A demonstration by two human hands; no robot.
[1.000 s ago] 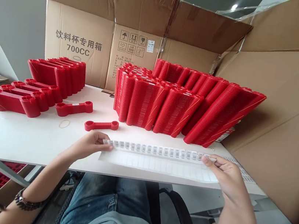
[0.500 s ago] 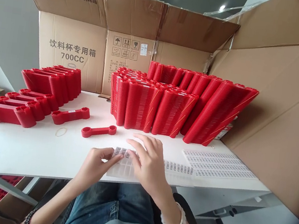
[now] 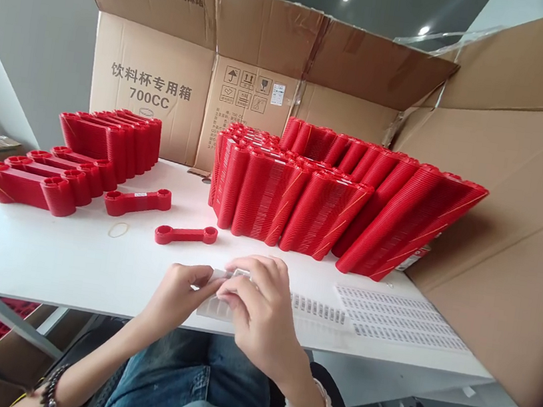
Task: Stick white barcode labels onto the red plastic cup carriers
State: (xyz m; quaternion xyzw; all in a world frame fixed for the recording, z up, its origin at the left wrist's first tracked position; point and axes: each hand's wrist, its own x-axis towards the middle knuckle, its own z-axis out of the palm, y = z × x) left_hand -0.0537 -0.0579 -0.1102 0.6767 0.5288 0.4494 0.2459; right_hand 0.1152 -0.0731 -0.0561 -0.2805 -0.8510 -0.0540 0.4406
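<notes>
Both hands meet at the near edge of the white table (image 3: 42,252). Left hand (image 3: 176,298) pins the left end of the white sheet of small barcode labels (image 3: 317,309) — fingers curled, thumb on top. Right hand (image 3: 256,312) pinches a label at that same end, fingertips pressed together. Sheet lies flat, running right. Single red plastic two-ring link (image 3: 186,235) sits just beyond — apart from both hands.
</notes>
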